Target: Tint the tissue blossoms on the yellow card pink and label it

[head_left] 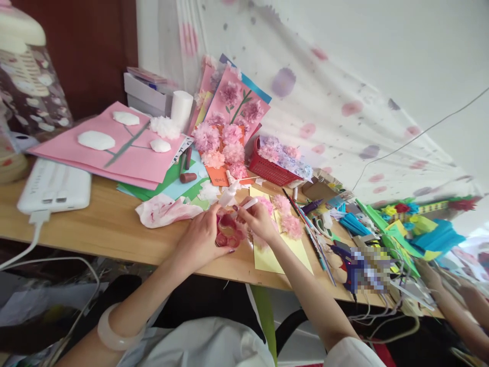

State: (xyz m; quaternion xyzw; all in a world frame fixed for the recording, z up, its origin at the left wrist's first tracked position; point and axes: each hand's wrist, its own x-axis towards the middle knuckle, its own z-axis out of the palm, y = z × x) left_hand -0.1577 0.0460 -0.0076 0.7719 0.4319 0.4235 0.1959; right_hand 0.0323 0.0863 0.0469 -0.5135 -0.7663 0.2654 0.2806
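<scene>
My left hand point(204, 235) is closed around pink-handled scissors point(228, 232) near the front edge of the wooden table point(110, 224). My right hand point(260, 218) is pinched on a thin white stick point(246, 206), its tip over the scissors. Just beyond my right hand lies a yellow card point(273, 260) with pink tissue flowers point(287, 216) on it. A crumpled piece of pink and white tissue point(164, 210) lies left of my left hand.
A pink sheet with white cotton shapes point(114, 142) lies at the back left beside a white power bank point(53, 186). Flower cards point(233, 109) lean on the curtain; a red basket point(269, 171) holds tissue flowers. Pens, coloured paper and a glue gun point(344, 257) crowd the right, near another person's arm point(451, 300).
</scene>
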